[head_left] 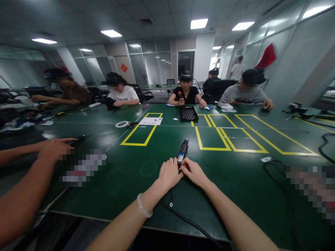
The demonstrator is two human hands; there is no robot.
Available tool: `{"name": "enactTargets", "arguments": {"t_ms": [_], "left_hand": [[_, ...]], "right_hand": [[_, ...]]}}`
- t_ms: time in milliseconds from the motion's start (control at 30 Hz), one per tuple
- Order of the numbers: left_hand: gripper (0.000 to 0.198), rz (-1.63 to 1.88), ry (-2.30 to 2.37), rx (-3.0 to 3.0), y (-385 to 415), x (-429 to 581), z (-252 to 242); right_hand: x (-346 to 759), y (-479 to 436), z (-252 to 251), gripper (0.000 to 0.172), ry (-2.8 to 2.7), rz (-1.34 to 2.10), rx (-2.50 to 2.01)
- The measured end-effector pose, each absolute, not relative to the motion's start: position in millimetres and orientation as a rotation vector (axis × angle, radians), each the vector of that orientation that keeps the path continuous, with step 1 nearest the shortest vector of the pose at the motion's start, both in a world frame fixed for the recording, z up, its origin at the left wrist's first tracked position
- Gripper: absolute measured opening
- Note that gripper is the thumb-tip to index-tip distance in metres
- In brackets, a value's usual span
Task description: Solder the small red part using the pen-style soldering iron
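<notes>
A black corded electric screwdriver (182, 152) with a silver and blue band lies on the green table, its tip pointing away from me. My left hand (171, 172) is closed at the left of its rear end, knuckles up and fingertips partly hidden. From the right, my right hand (193, 171) pinches the same rear end between thumb and bent fingers. Both thumbs nearly meet there, covering where the cord joins. A black cord (187, 220) runs below my wrists toward the table's near edge, with a small ring terminal (171, 204) beside it.
Yellow tape outlines (213, 150) mark the green table (125, 177). Ahead are a black tray (188, 114), a white sheet (151, 121) and a white cable coil (122, 124). A co-worker's hands (56, 148) are at left, holding a dark tool. Several people sit across; another cord (274, 176) lies right.
</notes>
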State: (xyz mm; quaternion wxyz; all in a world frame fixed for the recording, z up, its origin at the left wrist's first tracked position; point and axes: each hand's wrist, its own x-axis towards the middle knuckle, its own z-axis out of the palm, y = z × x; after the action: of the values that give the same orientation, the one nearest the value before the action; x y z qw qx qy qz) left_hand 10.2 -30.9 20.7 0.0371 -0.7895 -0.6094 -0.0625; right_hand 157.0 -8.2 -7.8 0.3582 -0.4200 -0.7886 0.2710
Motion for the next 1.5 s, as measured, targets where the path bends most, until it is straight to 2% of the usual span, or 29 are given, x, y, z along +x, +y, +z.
{"name": "enactTargets", "arguments": {"t_ms": [100,467,900,1033,1300,1500], "left_hand": [[0.043,-0.195,-1.885,-2.427,-29.1,13.5,21.0],[0.057,-0.073,-2.023,-2.458,-3.3,-22.4,26.2],[0.062,0.076,-2.382,-2.075,81.8,-143.3,27.1],[0.059,0.091,-2.463,-1.958,90.9,-172.5,29.7],[0.037,-0.045,-2.107,-1.877,64.9,-163.2,28.3],[0.035,-0.07,-2.215,-1.825,59.8,-155.3,33.5]], "right_hand": [[161.1,-4.4,-9.6,0.008,-1.953,0.603,-1.164],[175.0,3.6,-15.1,0.01,-1.989,0.559,-1.14],[177.1,6.4,-19.0,0.01,-2.047,0.571,-1.159],[177.4,6.8,-19.6,0.01,-2.056,0.576,-1.176],[177.9,4.3,-17.0,0.01,-2.057,0.584,-1.165],[177.8,4.9,-18.0,0.01,-2.063,0.572,-1.163]]}}
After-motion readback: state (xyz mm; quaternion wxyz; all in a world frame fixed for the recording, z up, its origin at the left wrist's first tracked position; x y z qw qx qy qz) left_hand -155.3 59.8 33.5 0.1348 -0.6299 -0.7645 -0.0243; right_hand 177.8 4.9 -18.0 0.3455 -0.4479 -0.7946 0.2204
